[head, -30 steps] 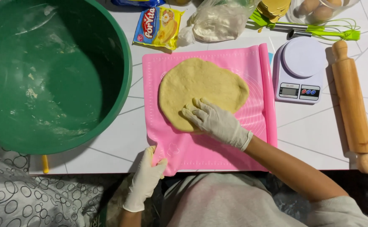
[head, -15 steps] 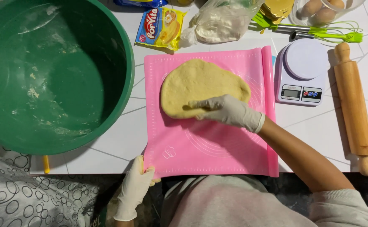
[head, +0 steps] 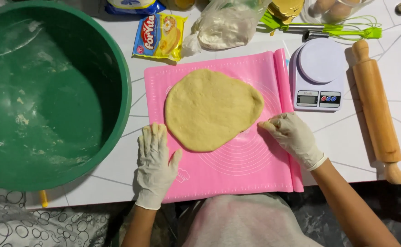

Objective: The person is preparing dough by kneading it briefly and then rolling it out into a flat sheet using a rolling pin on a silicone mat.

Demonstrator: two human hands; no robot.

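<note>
A big green bowl (head: 49, 91) fills the upper left of the frame. It has bits of flour stuck inside. It sits on a white table (head: 356, 137).

Just right of the bowl, near the bottom, is the left hand (head: 153, 167) in a white glove. It lies flat and open, with the fingers straight. It presses on the left edge of a pink mat (head: 237, 169) and partly on the table. It grips nothing.

The mat lies in the middle of the frame. On its upper half lies a flat, yellow piece of dough (head: 212, 109), round but a bit lumpy. The left hand is just beside the dough's lower left edge.

Above the mat, at the top of the frame, lie a yellow packet (head: 160, 36) and a clear bag of flour (head: 225, 27).

To the right of the dough is the right hand (head: 293, 137), also in a white glove. Its fingers are loosely curled and point left, close to the dough's right edge. It rests on the mat and grasps nothing.

Farther right sits a white kitchen scale (head: 319, 75). Above it lies a green whisk (head: 347, 28). At the far right lies a wooden rolling pin (head: 376, 110), running up and down the frame.
</note>
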